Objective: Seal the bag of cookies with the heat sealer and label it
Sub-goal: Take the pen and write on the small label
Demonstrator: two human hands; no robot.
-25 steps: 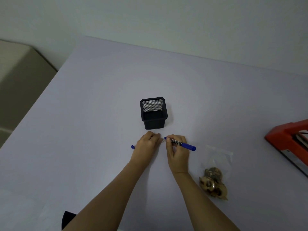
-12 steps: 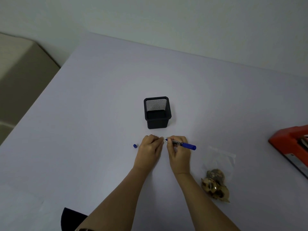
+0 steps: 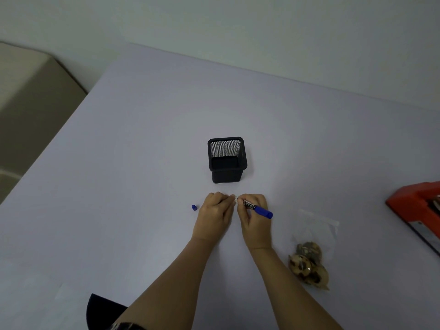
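Pale lavender table (image 3: 142, 163) under a plain wall, and both hands meet just this side of the black mesh pen cup (image 3: 227, 160). Right hand (image 3: 254, 220) is curled around a blue marker (image 3: 258, 210), its tip buried between the knuckles. Left hand (image 3: 214, 215) pinches something small and whitish; can't make it out. The marker's cap (image 3: 194, 207) lies just left. Bag of cookies (image 3: 312, 256) rests near the right forearm. The orange heat sealer (image 3: 416, 210) is cut off at the right edge.
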